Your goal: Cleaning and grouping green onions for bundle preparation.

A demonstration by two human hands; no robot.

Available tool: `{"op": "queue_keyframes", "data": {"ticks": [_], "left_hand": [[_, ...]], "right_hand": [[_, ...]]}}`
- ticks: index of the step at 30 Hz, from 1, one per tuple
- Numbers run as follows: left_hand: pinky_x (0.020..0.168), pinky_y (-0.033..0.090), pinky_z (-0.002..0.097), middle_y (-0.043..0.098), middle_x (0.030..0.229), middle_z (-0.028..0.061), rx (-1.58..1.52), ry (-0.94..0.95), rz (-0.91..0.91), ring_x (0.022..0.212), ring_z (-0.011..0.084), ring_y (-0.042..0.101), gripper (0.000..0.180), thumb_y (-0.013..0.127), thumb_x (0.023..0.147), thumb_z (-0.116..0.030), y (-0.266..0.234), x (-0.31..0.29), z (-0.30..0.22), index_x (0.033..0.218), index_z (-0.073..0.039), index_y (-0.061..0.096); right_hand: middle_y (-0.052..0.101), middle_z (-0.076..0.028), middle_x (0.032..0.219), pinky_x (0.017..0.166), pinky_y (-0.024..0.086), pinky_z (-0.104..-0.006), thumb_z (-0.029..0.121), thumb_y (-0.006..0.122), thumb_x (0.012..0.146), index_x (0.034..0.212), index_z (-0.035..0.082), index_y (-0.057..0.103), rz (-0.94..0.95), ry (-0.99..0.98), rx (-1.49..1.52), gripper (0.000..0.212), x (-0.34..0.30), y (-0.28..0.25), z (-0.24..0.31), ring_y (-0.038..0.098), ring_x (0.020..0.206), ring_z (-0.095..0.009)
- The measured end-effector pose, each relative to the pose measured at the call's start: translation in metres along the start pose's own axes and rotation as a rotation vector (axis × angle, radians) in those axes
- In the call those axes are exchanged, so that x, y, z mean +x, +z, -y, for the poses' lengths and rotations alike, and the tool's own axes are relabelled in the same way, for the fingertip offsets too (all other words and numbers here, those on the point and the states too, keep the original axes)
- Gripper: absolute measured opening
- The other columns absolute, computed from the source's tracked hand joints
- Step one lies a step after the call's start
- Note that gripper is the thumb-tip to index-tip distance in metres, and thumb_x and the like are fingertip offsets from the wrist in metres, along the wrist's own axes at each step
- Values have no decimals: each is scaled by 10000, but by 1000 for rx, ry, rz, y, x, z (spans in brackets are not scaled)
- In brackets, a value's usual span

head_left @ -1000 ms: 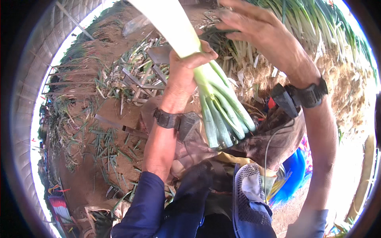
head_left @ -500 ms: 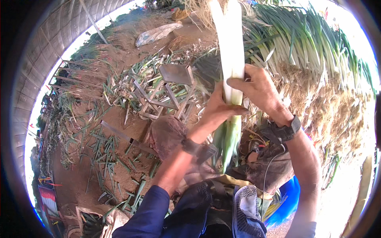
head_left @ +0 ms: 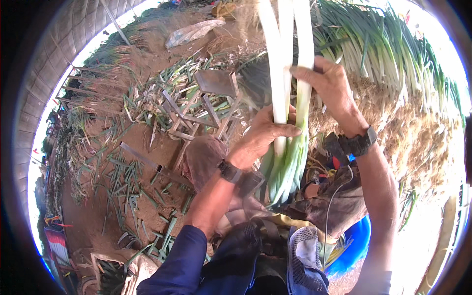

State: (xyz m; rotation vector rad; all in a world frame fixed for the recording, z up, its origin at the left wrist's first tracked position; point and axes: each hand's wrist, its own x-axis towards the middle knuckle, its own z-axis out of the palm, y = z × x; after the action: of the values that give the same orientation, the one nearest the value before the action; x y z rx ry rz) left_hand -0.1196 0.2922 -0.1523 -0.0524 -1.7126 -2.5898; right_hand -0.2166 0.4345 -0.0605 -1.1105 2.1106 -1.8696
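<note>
Long green onions (head_left: 279, 64), thick and white toward the top, run upright in front of me. Their green leaves (head_left: 290, 172) hang down toward my lap. My left hand (head_left: 265, 132) is closed around the lower stalks, its thumb across the front where white turns to green. Higher up, my right hand (head_left: 329, 86) pinches the rightmost stalk between thumb and fingers, holding it a little apart from the others. The tops of the stalks run out of the picture.
A large heap of green onions (head_left: 368, 54) with dry roots lies on the right. A metal frame stand (head_left: 216, 83) sits ahead left among cut leaves. Trimmed leaf pieces (head_left: 125, 187) litter the soil. A blue container (head_left: 351, 248) is beside my right leg; a sack (head_left: 140, 275) stands lower left.
The stalks, close together before, now spread apart at the top. My right hand has moved up and slightly right with one stalk. My left hand stays around the lower part.
</note>
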Motion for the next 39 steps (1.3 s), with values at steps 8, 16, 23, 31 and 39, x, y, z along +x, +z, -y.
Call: {"op": "queue_keyframes", "data": {"ticks": [8,16,23,31,39], "left_hand": [[625,550,295,684,826,104,42,464,-163,687,182,657,308,761,731,8,-8,-6,-10,1015,49,648],[582,528,287,665,802,134,23,307,-434,663,172,651,433,764,741,29,-69,17,-1,1125,70,568],[482,443,332,610,694,90,124,130,-946,570,154,565,352,798,733,-89,-137,-14,9,952,39,554],[736,505,389,655,895,158,66,121,-1020,793,256,645,426,798,724,-120,-154,-37,4,1040,30,555],[751,502,408,671,831,134,37,-20,-1051,804,271,664,461,815,707,-172,-149,-40,1,1068,-12,577]], "right_hand": [[646,-112,1150,884,499,-325,241,712,864,1304,-29,516,348,208,283,552,-58,34,-83,617,1027,-188],[655,-77,1135,853,488,-335,258,693,847,1299,23,567,-190,337,-227,525,-10,-169,-136,623,973,-209],[626,-87,1192,894,473,-343,287,685,859,1326,31,543,-136,413,-1201,551,0,-236,-42,604,1031,-220],[593,-98,1258,941,457,-353,320,676,872,1356,40,515,255,-183,-883,582,74,1,62,582,1098,-233],[560,-108,1323,987,440,-363,352,667,886,1387,50,487,545,-892,-428,613,132,193,195,561,1165,-246]]}}
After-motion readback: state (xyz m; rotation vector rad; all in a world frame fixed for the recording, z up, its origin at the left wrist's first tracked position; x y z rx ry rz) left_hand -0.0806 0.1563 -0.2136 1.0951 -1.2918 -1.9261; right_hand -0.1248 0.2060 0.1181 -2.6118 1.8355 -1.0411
